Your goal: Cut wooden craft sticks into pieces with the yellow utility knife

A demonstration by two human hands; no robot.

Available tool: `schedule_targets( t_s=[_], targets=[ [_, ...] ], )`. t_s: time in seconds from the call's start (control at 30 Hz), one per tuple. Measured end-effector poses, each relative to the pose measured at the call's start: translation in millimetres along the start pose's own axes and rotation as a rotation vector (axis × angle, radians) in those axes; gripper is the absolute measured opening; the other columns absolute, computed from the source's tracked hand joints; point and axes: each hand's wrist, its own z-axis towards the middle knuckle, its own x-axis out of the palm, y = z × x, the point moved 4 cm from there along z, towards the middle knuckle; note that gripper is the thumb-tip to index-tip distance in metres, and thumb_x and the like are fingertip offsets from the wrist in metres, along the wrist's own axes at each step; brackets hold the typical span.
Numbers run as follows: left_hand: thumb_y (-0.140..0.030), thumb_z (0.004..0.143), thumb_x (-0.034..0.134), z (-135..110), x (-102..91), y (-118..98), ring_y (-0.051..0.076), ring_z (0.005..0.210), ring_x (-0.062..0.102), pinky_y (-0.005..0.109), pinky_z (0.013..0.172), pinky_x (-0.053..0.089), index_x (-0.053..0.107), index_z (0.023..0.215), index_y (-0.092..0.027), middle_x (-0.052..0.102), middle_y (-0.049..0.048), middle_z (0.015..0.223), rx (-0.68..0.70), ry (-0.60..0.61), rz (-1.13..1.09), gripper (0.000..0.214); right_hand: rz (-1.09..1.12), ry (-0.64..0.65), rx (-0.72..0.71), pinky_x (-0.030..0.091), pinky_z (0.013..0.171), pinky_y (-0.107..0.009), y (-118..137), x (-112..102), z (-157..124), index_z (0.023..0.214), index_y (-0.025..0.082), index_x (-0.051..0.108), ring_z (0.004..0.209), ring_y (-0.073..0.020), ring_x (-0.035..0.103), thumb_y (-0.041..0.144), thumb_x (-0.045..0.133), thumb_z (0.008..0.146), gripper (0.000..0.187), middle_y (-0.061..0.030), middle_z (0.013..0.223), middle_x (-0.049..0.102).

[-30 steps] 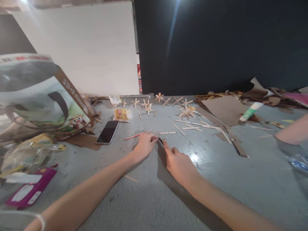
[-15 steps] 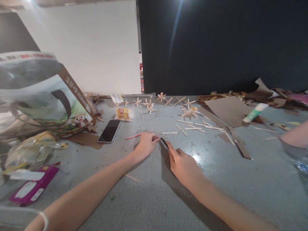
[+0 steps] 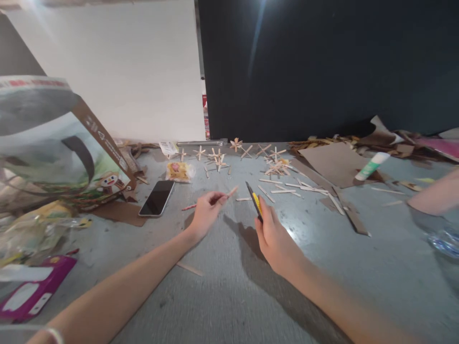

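My left hand (image 3: 207, 210) pinches a short wooden craft stick (image 3: 233, 191), whose free end points up and to the right. In my right hand (image 3: 278, 239) is a yellow and black utility knife (image 3: 256, 201), its dark blade tilted up and to the left, apart from the stick. A red and white striped straw (image 3: 189, 207) lies partly behind my left hand. Several loose craft sticks (image 3: 283, 191) are scattered beyond my right hand. Behind them stand sticks joined into star and cross shapes (image 3: 278, 167).
At left are a black phone (image 3: 158, 198), a purple device (image 3: 38, 286), a yellow snack packet (image 3: 180, 171) and a large printed bag (image 3: 89, 148). At right lie cardboard (image 3: 332, 162), a glue stick (image 3: 373, 166) and another person's arm (image 3: 435, 191). White and black panels (image 3: 315, 71) stand behind.
Both hands have lifted and drawn apart. The knife blade has come away from the stick and now points upward. The view has shifted slightly to the right.
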Motion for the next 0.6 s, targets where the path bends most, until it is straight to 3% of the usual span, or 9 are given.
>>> schedule_targets(
  t_s=[0.17,0.33,0.43,0.5,0.6],
  targets=[
    [-0.05,0.085,0.069,-2,2.2,-6,0.014,0.064,0.057,0.026,0.061,0.043,0.062,0.085,-0.018,0.071,0.0039,0.076,0.026,0.008,-0.151,0.032,0.097,-0.038,0.001,0.057,0.093,-0.052,-20,1,9,0.163,0.023,0.022,0.127,-0.0376,0.061,0.032,0.031,0.106,0.058,-0.0219,0.145,0.054],
    [-0.056,0.088,0.068,-9,5.8,-11,0.009,0.047,0.043,0.022,0.047,0.033,0.056,0.092,-0.019,0.068,-0.0003,0.065,-0.002,0.083,-0.252,0.038,0.149,-0.056,-0.013,0.05,0.106,-0.055,-32,2,14,0.159,0.022,0.029,0.137,-0.0348,0.053,0.034,0.032,0.106,0.054,-0.0191,0.149,0.052],
    [-0.058,0.087,0.071,-16,6.2,-19,0.006,0.042,0.043,0.021,0.044,0.033,0.056,0.091,-0.019,0.07,0.0005,0.067,0.027,0.048,-0.306,0.042,0.218,-0.05,0.02,0.052,0.102,-0.051,-30,-5,17,0.147,0.02,0.043,0.129,-0.0331,0.059,0.041,0.035,0.106,0.047,-0.0181,0.14,0.059],
    [-0.058,0.086,0.073,-24,8.0,-27,0.007,0.043,0.05,0.021,0.045,0.039,0.057,0.092,-0.018,0.072,0.0011,0.068,0.055,0.019,-0.337,0.043,0.291,-0.028,0.102,0.055,0.091,-0.046,-28,-10,18,0.132,0.02,0.052,0.108,-0.0303,0.068,0.05,0.036,0.105,0.043,-0.0144,0.117,0.069],
    [-0.056,0.086,0.074,-36,14.7,-37,0.009,0.046,0.059,0.023,0.049,0.048,0.06,0.095,-0.017,0.074,0.0024,0.07,0.052,0.043,-0.384,0.042,0.373,-0.043,0.186,0.053,0.075,-0.039,-27,-17,20,0.113,0.021,0.056,0.08,-0.0251,0.066,0.063,0.038,0.102,0.047,-0.0064,0.087,0.066]
  ],
)
